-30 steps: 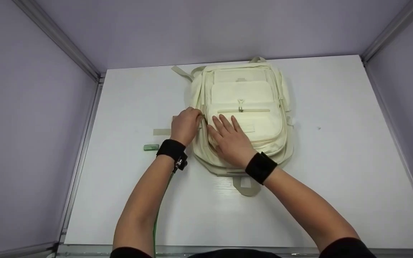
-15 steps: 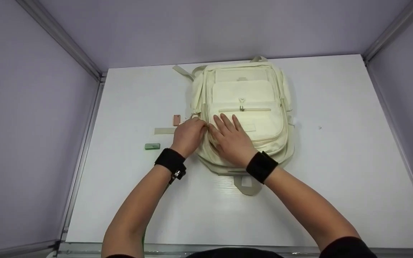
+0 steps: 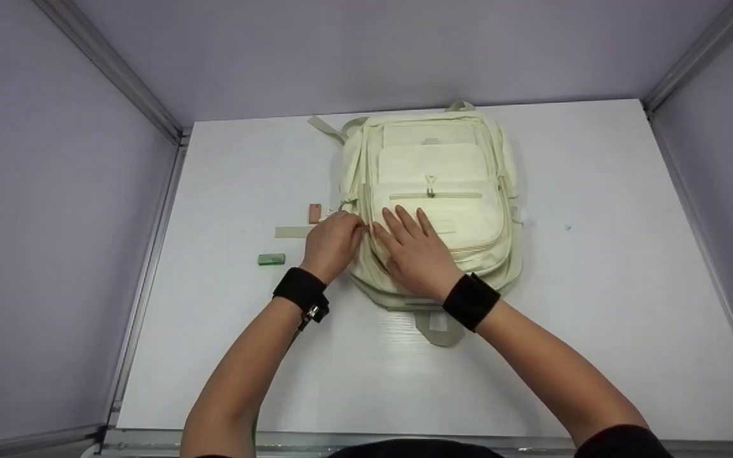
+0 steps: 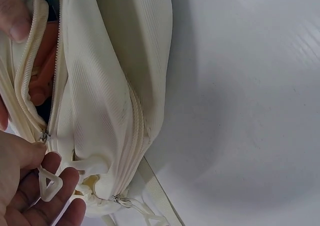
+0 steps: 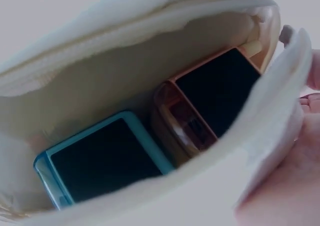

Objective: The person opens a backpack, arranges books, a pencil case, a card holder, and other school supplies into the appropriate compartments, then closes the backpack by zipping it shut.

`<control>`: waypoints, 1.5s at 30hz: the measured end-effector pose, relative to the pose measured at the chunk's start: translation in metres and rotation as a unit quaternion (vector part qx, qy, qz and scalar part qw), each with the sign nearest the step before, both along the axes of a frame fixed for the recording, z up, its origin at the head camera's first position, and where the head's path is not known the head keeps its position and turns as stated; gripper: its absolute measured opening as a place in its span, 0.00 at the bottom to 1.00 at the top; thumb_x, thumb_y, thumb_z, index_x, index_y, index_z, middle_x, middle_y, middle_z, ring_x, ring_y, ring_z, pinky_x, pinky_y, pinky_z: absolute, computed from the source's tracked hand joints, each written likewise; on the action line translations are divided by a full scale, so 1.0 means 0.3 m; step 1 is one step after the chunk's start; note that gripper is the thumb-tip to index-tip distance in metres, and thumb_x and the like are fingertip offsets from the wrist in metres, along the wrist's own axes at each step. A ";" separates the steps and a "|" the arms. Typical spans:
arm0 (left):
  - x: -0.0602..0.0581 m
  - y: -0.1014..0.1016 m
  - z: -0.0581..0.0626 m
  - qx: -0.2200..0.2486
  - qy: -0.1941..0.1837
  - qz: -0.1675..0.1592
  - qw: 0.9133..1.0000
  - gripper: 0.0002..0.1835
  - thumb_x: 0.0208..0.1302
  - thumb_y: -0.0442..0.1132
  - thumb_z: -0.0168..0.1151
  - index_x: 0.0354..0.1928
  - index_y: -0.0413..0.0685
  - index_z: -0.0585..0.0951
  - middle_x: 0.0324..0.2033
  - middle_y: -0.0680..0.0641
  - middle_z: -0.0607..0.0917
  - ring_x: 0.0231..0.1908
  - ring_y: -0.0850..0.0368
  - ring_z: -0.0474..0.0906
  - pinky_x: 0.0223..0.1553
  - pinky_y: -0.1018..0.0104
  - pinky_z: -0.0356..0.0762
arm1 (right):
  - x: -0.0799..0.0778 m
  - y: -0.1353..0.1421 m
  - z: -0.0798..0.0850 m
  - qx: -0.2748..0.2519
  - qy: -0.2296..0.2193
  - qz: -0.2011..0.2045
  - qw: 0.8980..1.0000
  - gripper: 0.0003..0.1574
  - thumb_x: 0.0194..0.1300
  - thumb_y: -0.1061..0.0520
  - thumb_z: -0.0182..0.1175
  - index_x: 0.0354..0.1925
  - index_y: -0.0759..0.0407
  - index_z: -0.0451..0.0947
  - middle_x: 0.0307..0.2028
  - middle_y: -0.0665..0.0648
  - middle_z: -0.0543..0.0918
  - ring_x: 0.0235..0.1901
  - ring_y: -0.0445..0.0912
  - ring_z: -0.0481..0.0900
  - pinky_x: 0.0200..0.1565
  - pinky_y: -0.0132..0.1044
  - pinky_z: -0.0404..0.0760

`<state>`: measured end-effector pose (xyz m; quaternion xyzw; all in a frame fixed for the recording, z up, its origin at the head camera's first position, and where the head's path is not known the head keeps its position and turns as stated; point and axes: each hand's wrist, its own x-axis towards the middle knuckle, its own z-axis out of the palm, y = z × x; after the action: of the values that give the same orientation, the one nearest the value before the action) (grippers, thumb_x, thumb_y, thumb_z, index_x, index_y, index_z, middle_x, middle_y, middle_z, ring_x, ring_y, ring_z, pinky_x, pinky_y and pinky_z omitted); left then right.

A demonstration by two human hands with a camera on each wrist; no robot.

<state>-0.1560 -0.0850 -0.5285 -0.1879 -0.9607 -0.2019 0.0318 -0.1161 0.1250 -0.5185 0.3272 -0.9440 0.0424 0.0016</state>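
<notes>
A cream backpack [image 3: 433, 162] lies front side up on the white table. My left hand [image 3: 335, 238] is at its left side, pinching a zipper pull [image 4: 50, 185] with a pale triangular loop. Beyond the slider, the zipper's rows of teeth stand apart, and an orange thing [image 4: 45, 61] shows inside. My right hand [image 3: 418, 254] rests with fingers spread on the front of the backpack. In the right wrist view the opened pocket holds a blue-framed device [image 5: 102, 158] and an orange-framed device [image 5: 220, 91], both with dark screens and partly hidden by the cloth edge.
Left of the backpack lie a small green block [image 3: 271, 259], a small reddish block [image 3: 315, 213] and a strap end [image 3: 291, 233]. Another strap [image 3: 439, 334] sticks out at the bottom. Pale walls [image 3: 366, 51] enclose the table at the back and sides.
My left hand has drawn the zipper pull toward me along the backpack's left side, then stayed nearly still. The reddish block has come into fuller view. My right hand has shifted very slightly right.
</notes>
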 end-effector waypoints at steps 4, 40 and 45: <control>0.002 -0.003 -0.001 0.009 -0.002 0.000 1.000 0.08 0.75 0.42 0.61 0.44 0.47 0.86 0.38 0.48 0.86 0.38 0.51 0.84 0.38 0.56 0.81 | 0.035 0.025 -0.007 -0.025 0.015 0.013 1.000 0.38 0.78 0.50 0.56 0.79 0.52 0.59 0.79 0.63 0.54 0.78 0.60 0.47 0.75 0.59 0.45; 0.097 -0.005 0.003 0.021 -0.011 -0.009 1.000 0.07 0.76 0.41 0.60 0.44 0.49 0.86 0.38 0.50 0.85 0.38 0.54 0.83 0.36 0.58 0.80 | 0.171 0.190 -0.086 -0.018 0.079 0.044 0.996 0.53 0.57 0.74 0.68 0.75 0.41 0.68 0.80 0.58 0.52 0.78 0.60 0.47 0.72 0.68 0.45; 0.128 -0.001 0.006 0.019 0.007 -0.015 1.000 0.07 0.75 0.40 0.61 0.43 0.48 0.86 0.37 0.49 0.85 0.38 0.54 0.83 0.37 0.59 0.81 | 0.170 0.190 -0.085 -0.025 0.079 0.047 0.995 0.51 0.58 0.74 0.68 0.74 0.43 0.70 0.80 0.59 0.52 0.78 0.60 0.48 0.72 0.68 0.45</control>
<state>-0.1177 -0.0855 -0.5267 -0.2032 -0.9534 -0.2198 0.0387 -0.0652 0.1821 -0.5439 0.3738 -0.9230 0.0400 0.0823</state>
